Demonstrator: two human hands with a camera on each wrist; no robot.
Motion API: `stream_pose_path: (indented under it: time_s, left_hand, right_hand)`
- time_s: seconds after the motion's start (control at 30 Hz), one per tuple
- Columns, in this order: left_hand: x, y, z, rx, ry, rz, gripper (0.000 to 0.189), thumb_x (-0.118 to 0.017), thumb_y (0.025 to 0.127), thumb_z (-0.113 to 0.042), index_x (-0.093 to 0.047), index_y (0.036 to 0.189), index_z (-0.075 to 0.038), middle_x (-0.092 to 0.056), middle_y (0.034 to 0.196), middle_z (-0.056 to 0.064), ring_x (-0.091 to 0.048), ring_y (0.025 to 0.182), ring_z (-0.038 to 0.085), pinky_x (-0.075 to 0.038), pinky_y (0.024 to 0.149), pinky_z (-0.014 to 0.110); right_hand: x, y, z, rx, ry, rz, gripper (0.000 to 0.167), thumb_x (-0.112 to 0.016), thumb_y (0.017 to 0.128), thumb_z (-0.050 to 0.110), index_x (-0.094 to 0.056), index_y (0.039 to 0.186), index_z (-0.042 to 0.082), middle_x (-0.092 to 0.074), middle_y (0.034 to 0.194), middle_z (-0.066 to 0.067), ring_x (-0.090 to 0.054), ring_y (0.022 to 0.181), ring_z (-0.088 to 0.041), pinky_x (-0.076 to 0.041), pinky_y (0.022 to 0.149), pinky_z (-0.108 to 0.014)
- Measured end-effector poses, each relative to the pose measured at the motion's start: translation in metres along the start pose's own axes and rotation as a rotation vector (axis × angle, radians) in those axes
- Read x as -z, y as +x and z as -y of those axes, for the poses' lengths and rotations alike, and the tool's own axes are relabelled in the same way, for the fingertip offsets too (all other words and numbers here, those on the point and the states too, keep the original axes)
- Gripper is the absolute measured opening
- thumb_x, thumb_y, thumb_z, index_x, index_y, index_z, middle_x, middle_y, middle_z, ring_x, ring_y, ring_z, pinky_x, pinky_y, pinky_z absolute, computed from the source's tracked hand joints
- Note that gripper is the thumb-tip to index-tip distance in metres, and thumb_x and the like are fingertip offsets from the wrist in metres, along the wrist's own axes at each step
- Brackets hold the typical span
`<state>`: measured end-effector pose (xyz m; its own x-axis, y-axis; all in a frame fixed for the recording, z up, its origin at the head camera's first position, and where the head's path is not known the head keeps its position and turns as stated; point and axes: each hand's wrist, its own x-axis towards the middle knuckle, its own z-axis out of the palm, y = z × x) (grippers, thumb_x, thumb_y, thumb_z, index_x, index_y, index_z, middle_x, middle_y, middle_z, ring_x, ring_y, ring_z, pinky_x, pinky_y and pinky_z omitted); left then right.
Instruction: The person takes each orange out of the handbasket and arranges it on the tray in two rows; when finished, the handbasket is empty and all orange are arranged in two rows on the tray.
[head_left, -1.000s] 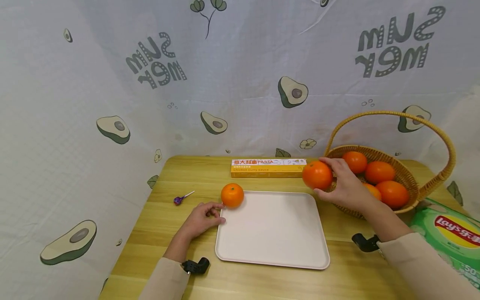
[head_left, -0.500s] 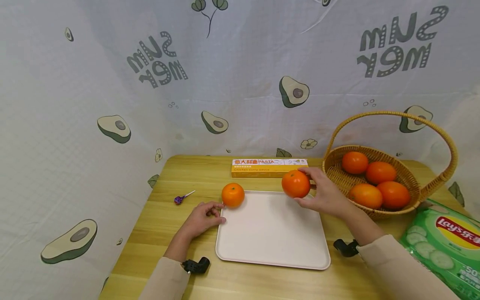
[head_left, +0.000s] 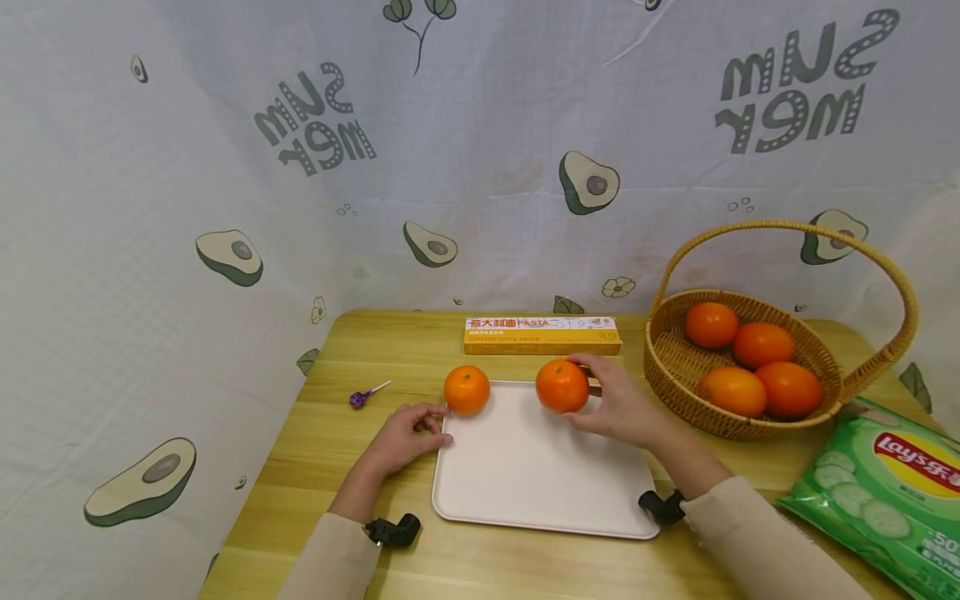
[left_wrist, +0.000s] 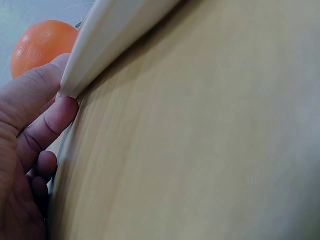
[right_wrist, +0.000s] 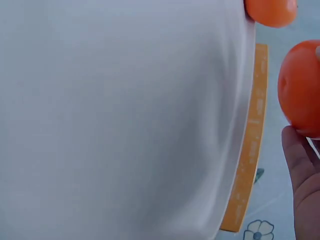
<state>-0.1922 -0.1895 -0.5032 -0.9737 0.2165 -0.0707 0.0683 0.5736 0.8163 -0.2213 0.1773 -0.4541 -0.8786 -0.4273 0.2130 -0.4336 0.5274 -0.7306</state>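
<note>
My right hand grips an orange between thumb and fingers, over the far part of a white rectangular tray. In the right wrist view this orange appears at the right edge, with a fingertip against its lower side. Another orange rests at the tray's far left corner. At the tray's left edge, my left hand pinches the rim. The left wrist view shows the tray's rim between the thumb and a finger, the other fingers curled below.
A wicker basket with a tall handle stands at the right, several orange fruits inside. A green Lay's chip bag lies in front of it. Behind the tray is a yellow-and-white pasta box. A purple lollipop lies on the left.
My right hand has carried the orange leftward from beside the basket to over the tray. My left hand stays at the tray's left rim.
</note>
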Motion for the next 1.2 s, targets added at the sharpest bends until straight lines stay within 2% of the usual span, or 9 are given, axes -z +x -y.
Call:
stream_pose_path:
  time_s: [0.13,0.4,0.63,0.77,1.0,1.2]
  left_hand:
    - [0.000,0.001,0.001,0.002,-0.001,-0.001,0.032,-0.084,0.084,-0.025,-0.074,0.113,-0.017,-0.068,0.084,-0.007,-0.049,0.088,0.015,-0.036,0.081,0.028]
    - [-0.001,0.001,0.001,0.014,-0.006,0.008,0.032,-0.084,0.084,-0.026,-0.074,0.113,-0.017,-0.067,0.084,-0.007,-0.049,0.088,0.015,-0.036,0.081,0.029]
    - [-0.001,0.001,0.000,0.019,-0.012,0.008,0.032,-0.084,0.084,-0.026,-0.073,0.113,-0.017,-0.067,0.084,-0.007,-0.049,0.089,0.015,-0.036,0.082,0.029]
    - [-0.001,0.001,0.000,0.015,-0.016,0.006,0.032,-0.084,0.084,-0.026,-0.074,0.113,-0.018,-0.068,0.084,-0.007,-0.049,0.088,0.015,-0.036,0.081,0.029]
    - [-0.002,0.001,0.001,0.007,-0.018,0.011,0.032,-0.084,0.084,-0.025,-0.074,0.113,-0.017,-0.068,0.084,-0.006,-0.049,0.089,0.016,-0.036,0.080,0.028]
    - [0.000,0.001,0.000,0.001,-0.011,0.007,0.032,-0.085,0.084,-0.025,-0.074,0.113,-0.017,-0.068,0.084,-0.006,-0.049,0.089,0.016,-0.037,0.081,0.028]
  right_hand:
    - [-0.008,0.003,0.001,-0.016,0.042,0.049,0.079,-0.087,0.073,0.002,-0.048,0.141,0.000,-0.055,0.140,-0.022,-0.060,0.123,-0.040,-0.055,0.097,-0.051]
    - [-0.022,0.013,-0.003,-0.047,0.022,0.142,0.081,-0.090,0.074,0.011,-0.047,0.143,0.003,-0.059,0.140,-0.019,-0.061,0.127,-0.041,-0.050,0.104,-0.055]
    - [-0.030,0.023,-0.003,-0.140,0.055,0.139,0.084,-0.090,0.076,0.011,-0.044,0.146,0.005,-0.053,0.148,-0.020,-0.057,0.132,-0.043,-0.049,0.107,-0.054]
    - [-0.033,0.027,-0.002,-0.138,0.054,0.153,0.086,-0.090,0.076,0.010,-0.043,0.147,0.004,-0.053,0.148,-0.020,-0.057,0.133,-0.042,-0.047,0.108,-0.053]
    - [-0.031,0.024,0.001,-0.109,-0.032,0.158,0.091,-0.090,0.075,0.011,-0.039,0.151,0.002,-0.052,0.148,-0.021,-0.059,0.129,-0.041,-0.046,0.109,-0.055]
    - [-0.027,0.022,0.003,-0.114,-0.004,0.175,0.098,-0.091,0.075,0.011,-0.035,0.155,0.004,-0.044,0.157,-0.022,-0.057,0.133,-0.041,-0.046,0.109,-0.053]
